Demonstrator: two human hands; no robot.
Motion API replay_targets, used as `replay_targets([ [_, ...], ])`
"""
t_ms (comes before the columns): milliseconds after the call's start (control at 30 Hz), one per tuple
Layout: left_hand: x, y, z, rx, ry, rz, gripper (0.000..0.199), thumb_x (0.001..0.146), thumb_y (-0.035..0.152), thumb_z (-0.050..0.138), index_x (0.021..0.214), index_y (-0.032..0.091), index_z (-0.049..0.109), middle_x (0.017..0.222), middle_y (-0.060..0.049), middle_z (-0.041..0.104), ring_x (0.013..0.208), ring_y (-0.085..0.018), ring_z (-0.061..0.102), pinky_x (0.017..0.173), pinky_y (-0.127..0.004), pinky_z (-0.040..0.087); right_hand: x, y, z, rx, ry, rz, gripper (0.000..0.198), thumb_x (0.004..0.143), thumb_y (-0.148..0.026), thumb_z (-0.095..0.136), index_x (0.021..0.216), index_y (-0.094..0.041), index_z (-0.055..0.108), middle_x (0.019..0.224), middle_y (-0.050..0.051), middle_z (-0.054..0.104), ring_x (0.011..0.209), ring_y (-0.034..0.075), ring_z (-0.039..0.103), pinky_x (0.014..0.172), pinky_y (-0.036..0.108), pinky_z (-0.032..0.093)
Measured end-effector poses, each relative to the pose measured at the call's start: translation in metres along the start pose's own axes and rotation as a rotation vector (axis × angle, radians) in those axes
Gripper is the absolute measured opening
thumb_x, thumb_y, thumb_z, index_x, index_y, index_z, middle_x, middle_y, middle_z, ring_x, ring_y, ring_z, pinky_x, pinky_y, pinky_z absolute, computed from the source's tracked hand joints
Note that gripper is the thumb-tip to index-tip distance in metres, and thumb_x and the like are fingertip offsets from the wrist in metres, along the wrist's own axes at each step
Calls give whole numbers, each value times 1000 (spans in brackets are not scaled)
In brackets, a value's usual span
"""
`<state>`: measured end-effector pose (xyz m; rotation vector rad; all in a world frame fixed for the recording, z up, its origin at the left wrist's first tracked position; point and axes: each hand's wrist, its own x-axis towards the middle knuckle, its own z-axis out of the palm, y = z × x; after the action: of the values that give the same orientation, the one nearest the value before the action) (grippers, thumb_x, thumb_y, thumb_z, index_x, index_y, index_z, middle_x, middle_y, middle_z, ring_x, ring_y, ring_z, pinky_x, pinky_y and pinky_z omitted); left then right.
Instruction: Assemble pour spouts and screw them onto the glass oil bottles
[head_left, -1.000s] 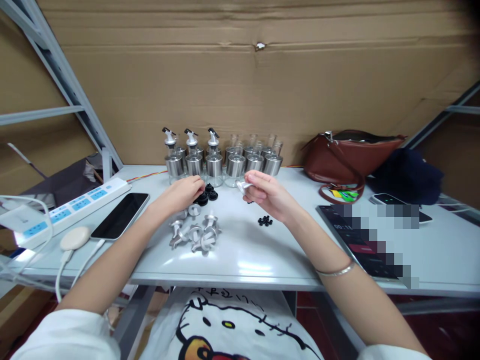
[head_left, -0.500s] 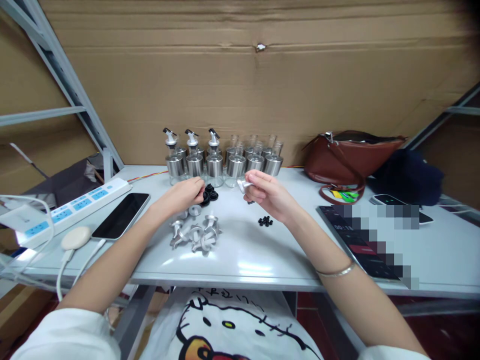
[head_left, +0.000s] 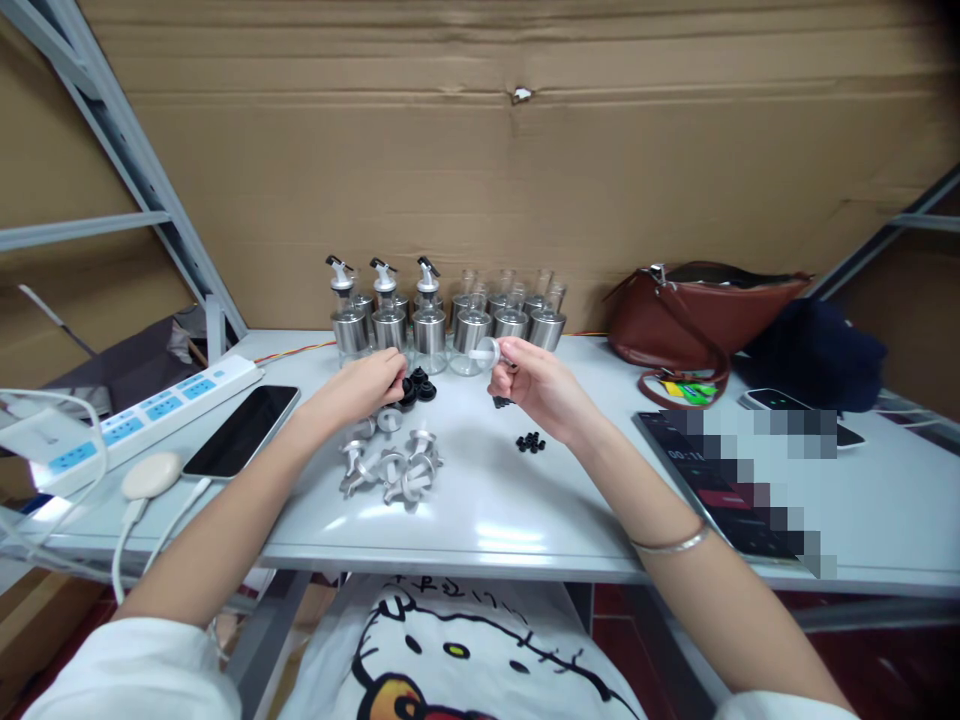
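My right hand point(head_left: 536, 385) is raised over the table with thumb and fingers pinched on a silver-white pourer spout point(head_left: 487, 352), its round flange facing left. At the edge of a small pile of black rubber stoppers point(head_left: 424, 388) is my left hand point(head_left: 373, 383), fingers curled closed. Whatever its fingertips grip is hidden. Just below that hand lies a heap of silver-white pourer spouts point(head_left: 397, 468). Small black caps point(head_left: 531, 442) form a cluster below my right hand, and more dark bits lie partly hidden under it.
Behind the hands stand glass bottles with steel sleeves point(head_left: 472, 328); three in front carry pourer tops point(head_left: 385, 275). A power strip point(head_left: 157, 420), a phone point(head_left: 244, 432) and a white charger point(head_left: 152, 476) lie left. On the right are a brown handbag point(head_left: 675, 320), a dark cap point(head_left: 814, 350) and a tablet point(head_left: 697, 470).
The pourer spout in my right hand has turned so that its round flange shows. My left hand has shifted slightly left at the stopper pile.
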<state>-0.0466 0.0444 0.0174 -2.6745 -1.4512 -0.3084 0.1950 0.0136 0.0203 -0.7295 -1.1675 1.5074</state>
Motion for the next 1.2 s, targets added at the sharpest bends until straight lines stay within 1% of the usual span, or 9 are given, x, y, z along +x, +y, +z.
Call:
replay_targets([
  [100, 1, 0, 2, -53, -28, 1, 7, 79, 12, 45, 78, 19, 47, 79, -2, 53, 66, -15, 49, 61, -25, 36, -1, 0, 0, -9, -2, 3, 33, 68, -42, 74, 79, -19, 55, 51, -7, 54, 47, 7, 45, 56, 24, 37],
  [300, 0, 1, 3, -117, -73, -3, 6, 80, 16, 45, 78, 19, 49, 72, 0, 57, 62, -14, 52, 57, -24, 36, 0, 0, 0, -11, -3, -3, 31, 70, -42, 73, 80, -19, 55, 51, -7, 53, 47, 7, 44, 56, 24, 38],
  [400, -1, 1, 5, -142, -72, 32, 16, 82, 14, 41, 91, 19, 53, 82, -2, 64, 69, -16, 58, 61, -25, 40, 0, 1, -1, -7, -5, -3, 32, 70, -42, 74, 79, -19, 55, 52, -7, 53, 47, 7, 44, 56, 24, 37],
  [533, -1, 1, 8, -172, -78, 55, 31, 84, 17, 43, 113, 19, 53, 105, -7, 68, 92, -21, 64, 77, -29, 47, 0, 0, 0, -7, -6, -4, 31, 70, -41, 74, 78, -19, 55, 52, -7, 52, 48, 7, 44, 56, 24, 37],
  [633, 0, -1, 12, -156, -104, 71, 30, 88, 24, 44, 115, 16, 57, 114, -11, 66, 101, -24, 63, 87, -33, 46, 0, 0, 0, 2, -4, -7, 31, 69, -41, 75, 77, -18, 55, 51, -7, 52, 47, 7, 43, 55, 23, 37],
  [767, 2, -4, 15, -178, -143, 49, 25, 92, 25, 43, 108, 15, 60, 108, -11, 67, 96, -23, 63, 84, -32, 47, 0, 0, 0, 14, 31, -24, 32, 68, -41, 75, 78, -18, 55, 50, -7, 50, 47, 7, 43, 55, 23, 37],
  [900, 3, -6, 15, -217, -118, 16, 18, 91, 25, 47, 101, 16, 58, 97, -9, 66, 85, -20, 62, 75, -29, 46, 0, -1, 0, 20, 67, -31, 32, 66, -41, 76, 75, -19, 55, 49, -7, 48, 48, 7, 41, 53, 23, 37],
  [1100, 2, -4, 12, -230, -92, 8, 8, 87, 25, 51, 87, 17, 51, 81, -3, 61, 69, -15, 56, 62, -25, 41, 0, -2, 0, 21, 71, -27, 31, 67, -40, 76, 75, -19, 55, 49, -7, 47, 48, 7, 40, 52, 22, 36],
  [1200, 2, -4, 11, -224, -86, 3, 5, 85, 23, 50, 86, 18, 49, 77, -1, 59, 67, -15, 54, 60, -24, 39, 1, -1, 1, 30, 76, -27, 30, 67, -39, 76, 73, -19, 55, 49, -7, 47, 48, 7, 39, 51, 22, 35],
])
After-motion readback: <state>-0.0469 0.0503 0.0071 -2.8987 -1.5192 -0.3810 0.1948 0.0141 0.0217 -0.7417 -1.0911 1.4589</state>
